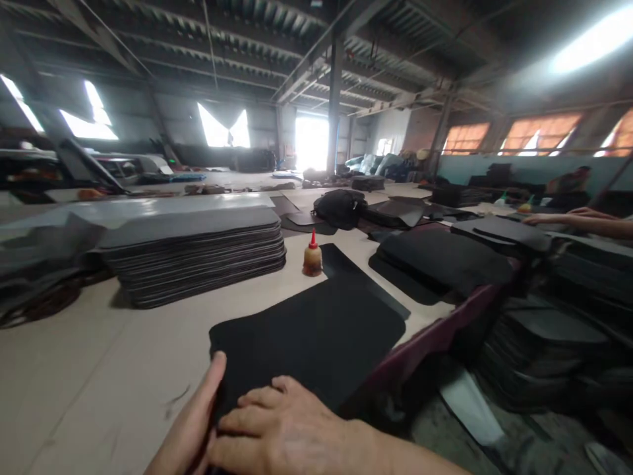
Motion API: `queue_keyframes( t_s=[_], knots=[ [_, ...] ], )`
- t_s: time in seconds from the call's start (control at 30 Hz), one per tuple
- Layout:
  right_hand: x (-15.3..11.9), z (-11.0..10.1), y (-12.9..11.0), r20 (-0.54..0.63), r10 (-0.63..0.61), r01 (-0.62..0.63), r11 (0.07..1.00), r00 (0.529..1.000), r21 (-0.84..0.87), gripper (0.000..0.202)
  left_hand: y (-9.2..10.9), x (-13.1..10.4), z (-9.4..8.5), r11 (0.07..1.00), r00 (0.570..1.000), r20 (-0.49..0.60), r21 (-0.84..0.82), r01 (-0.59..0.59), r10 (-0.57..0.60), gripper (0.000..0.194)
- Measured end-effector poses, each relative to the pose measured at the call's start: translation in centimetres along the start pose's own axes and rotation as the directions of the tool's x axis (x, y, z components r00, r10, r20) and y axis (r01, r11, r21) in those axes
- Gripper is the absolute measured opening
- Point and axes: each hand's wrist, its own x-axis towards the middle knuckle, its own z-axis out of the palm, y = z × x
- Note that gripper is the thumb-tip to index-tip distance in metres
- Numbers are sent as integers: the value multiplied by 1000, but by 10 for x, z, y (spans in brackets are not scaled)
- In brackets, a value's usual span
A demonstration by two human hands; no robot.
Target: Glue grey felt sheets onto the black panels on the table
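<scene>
A black, round-cornered sheet of material (297, 336) lies on the pale table in front of me. My left hand (190, 419) is at its near left edge, thumb along the top of the rim and the other fingers mostly hidden. Across the near part of the sheet rests my right hand (281, 425), palm down, its fingers reaching left to the same edge beside my left hand. Beyond the sheet stands a small glue bottle (312, 258) with a red pointed cap and amber contents. Another dark piece (346, 267) shows partly under the sheet's far side.
A tall stack of grey-black panels (198, 257) stands left on the table (99, 369). Dark panels (435, 264) lie to the right, near maroon cloth (445, 323). More stacks (548, 349) sit lower right. Another person's arm (583, 223) reaches in from the right.
</scene>
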Motion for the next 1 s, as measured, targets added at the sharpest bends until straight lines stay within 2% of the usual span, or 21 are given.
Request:
queue_keyframes(
  t_s=[0.03,0.07,0.13,0.17,0.23,0.27,0.33,0.4,0.43,0.5,0.6,0.67,0.8,1.0],
  knots=[
    [-1,4,-1,20,-61,59,992,998,109,26,2,1,-4,1000,999,-43,12,16,-15,66],
    [-5,4,1,14,-58,54,978,998,201,32,4,2,-7,999,998,-47,18,34,-33,67],
    [-18,-3,16,-34,115,-98,943,993,318,41,8,1,-9,999,998,26,-6,53,-53,71],
    [-27,-6,27,-61,250,-216,916,966,337,42,9,-1,-8,998,996,69,-24,52,-51,73],
    [-45,-9,53,-127,477,-423,852,869,309,38,14,-4,-7,999,994,105,-39,28,-24,74],
    [-56,-8,67,-162,551,-500,822,818,273,35,18,-5,-8,999,994,105,-38,-5,9,73],
    [-78,1,92,-237,634,-601,773,736,204,32,30,-7,-17,996,991,98,-34,-87,90,68],
    [-98,13,110,-292,655,-641,752,697,155,33,44,-6,-37,984,982,55,-17,-178,178,63],
    [-106,20,116,-307,651,-648,751,694,128,33,52,-5,-51,976,976,19,10,-216,216,62],
    [-116,32,123,-315,618,-638,769,720,52,34,65,-1,-82,962,963,-76,109,-250,258,63],
    [-116,46,127,-299,552,-599,796,778,-89,34,73,3,-122,945,942,-251,290,-148,224,73],
    [-109,51,130,-283,525,-579,801,803,-155,36,71,4,-139,926,933,-302,369,-77,197,81],
    [-98,52,140,-242,512,-560,801,824,-212,38,65,3,-152,881,930,-282,465,-84,237,87],
    [-99,50,155,-239,465,-517,814,853,-264,40,65,4,-150,862,931,-257,495,-105,260,82]
  ],
)
